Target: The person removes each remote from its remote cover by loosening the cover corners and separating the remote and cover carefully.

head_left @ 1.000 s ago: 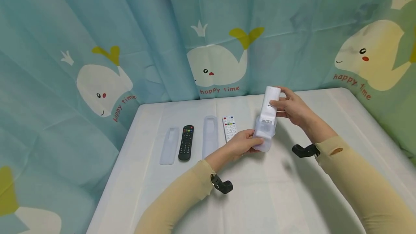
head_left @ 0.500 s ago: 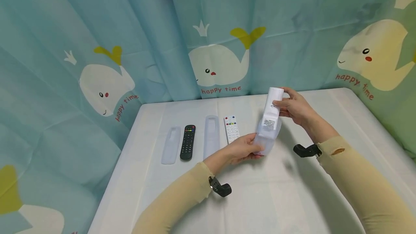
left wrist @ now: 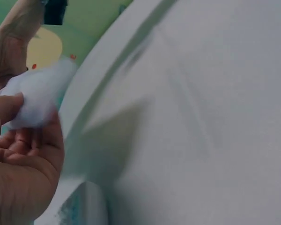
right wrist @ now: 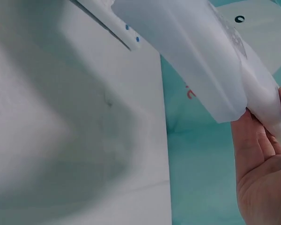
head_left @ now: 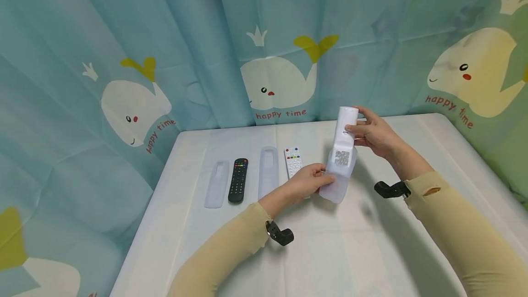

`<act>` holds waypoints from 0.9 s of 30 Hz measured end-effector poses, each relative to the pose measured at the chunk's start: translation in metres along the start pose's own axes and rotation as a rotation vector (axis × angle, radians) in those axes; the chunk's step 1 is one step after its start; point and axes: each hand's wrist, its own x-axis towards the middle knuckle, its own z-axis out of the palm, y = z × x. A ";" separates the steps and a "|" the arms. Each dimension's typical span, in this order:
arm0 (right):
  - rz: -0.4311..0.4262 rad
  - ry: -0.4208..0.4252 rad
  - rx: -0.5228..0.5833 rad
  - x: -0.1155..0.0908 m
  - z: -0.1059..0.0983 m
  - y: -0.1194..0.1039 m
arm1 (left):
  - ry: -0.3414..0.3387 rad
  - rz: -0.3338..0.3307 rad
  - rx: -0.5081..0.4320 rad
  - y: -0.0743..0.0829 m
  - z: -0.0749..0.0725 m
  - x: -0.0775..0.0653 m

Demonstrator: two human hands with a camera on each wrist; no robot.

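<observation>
Over the right part of the table, a white remote control [head_left: 345,123] stands tilted, its back with a printed code label facing the head camera. Its lower part sits in a translucent silicone remote cover [head_left: 335,191]. My left hand [head_left: 304,182] pinches the cover's left side, thumb in front. With thumb and fingers, my right hand [head_left: 378,136] grips the remote's bare upper end. In the right wrist view the cover [right wrist: 187,51] wraps the remote [right wrist: 257,86] up to near my fingertips. The left wrist view shows the cover [left wrist: 40,93] blurred between thumb and fingers.
Left of my hands lie a white remote [head_left: 293,162] with coloured buttons, partly hidden by my left hand, a long translucent cover [head_left: 268,168], a black remote [head_left: 237,181] and a shorter cover [head_left: 217,184]. A whale-print curtain [head_left: 198,49] hangs behind the white table [head_left: 321,255].
The cover now reaches lower and wraps the remote past its code label. My left hand has shifted its pinch from the cover's lower end to higher on its side. The right hand keeps its grip.
</observation>
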 end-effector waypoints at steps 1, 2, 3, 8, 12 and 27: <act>0.000 0.001 -0.003 0.000 0.000 0.000 | 0.001 0.001 -0.003 0.000 0.000 0.000; 0.004 0.004 -0.006 0.000 0.001 0.000 | -0.001 -0.001 -0.013 -0.001 0.000 0.001; 0.008 0.006 -0.008 0.000 0.001 0.000 | -0.005 -0.005 -0.029 -0.002 0.000 0.000; 0.023 -0.002 -0.009 0.000 0.005 0.001 | -0.082 -0.015 -0.143 -0.005 -0.001 -0.002; 0.026 -0.008 -0.008 0.001 0.006 0.001 | -0.127 -0.012 -0.184 -0.004 -0.004 -0.004; 0.021 0.009 0.012 0.004 0.003 0.002 | -0.145 0.061 -0.113 -0.007 -0.003 -0.008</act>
